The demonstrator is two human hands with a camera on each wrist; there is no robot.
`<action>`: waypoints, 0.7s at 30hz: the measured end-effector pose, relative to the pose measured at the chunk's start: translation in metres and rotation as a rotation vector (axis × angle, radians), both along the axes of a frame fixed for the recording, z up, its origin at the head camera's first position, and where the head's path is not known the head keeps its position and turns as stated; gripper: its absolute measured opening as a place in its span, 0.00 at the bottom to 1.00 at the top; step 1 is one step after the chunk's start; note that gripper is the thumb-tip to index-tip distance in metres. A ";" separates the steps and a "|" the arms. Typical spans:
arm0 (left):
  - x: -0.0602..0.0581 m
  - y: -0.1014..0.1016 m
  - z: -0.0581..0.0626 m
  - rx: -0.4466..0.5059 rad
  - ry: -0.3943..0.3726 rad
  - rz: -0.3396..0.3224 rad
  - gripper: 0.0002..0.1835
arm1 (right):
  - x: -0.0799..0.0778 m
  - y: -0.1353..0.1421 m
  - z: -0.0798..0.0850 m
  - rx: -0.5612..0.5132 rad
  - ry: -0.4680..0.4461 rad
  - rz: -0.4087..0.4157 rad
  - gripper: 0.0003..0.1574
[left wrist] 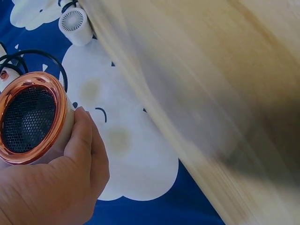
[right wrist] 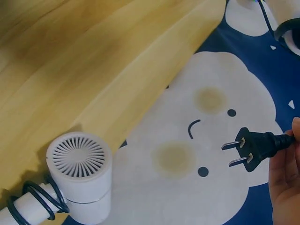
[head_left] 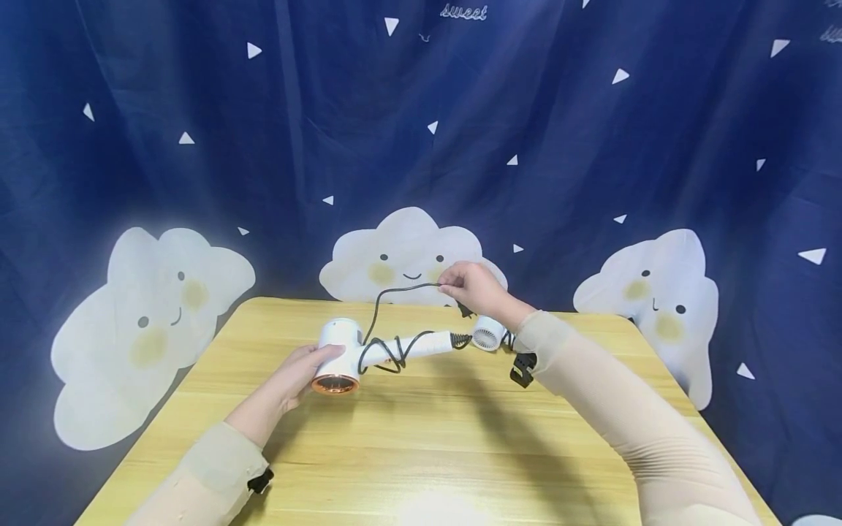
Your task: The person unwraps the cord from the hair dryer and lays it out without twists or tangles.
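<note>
At centre-left of the head view, a white hair dryer [head_left: 335, 332] is held over the bench [head_left: 421, 438], its barrel clasped in the grip of the left hand [head_left: 299, 376]. The cord [head_left: 408, 288] is pinched near its plug [right wrist: 258, 145] by the right hand [head_left: 479, 286], at centre. Loose loops are noted round the handle [head_left: 434, 343]; wrapping is judged partial, a length being left free. At centre-right, a second dryer [head_left: 487, 333] is observed, cord wrapped.
</note>
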State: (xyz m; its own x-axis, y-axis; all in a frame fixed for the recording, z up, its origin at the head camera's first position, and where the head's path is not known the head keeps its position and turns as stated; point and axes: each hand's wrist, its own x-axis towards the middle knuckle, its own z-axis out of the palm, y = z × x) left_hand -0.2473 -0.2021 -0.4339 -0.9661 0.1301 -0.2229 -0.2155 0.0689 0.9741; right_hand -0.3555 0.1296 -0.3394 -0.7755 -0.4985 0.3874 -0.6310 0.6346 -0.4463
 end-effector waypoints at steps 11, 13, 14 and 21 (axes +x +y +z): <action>0.000 -0.001 -0.001 0.007 0.004 -0.011 0.31 | -0.004 0.005 -0.023 0.006 -0.096 0.040 0.05; 0.000 -0.001 -0.001 0.008 0.006 -0.013 0.30 | -0.004 0.006 -0.026 0.010 -0.099 0.041 0.05; 0.000 -0.001 -0.001 0.009 0.007 -0.012 0.30 | -0.004 0.007 -0.028 0.010 -0.100 0.043 0.05; -0.001 -0.004 0.000 0.010 0.013 -0.006 0.31 | -0.004 0.012 -0.042 -0.017 -0.128 0.060 0.05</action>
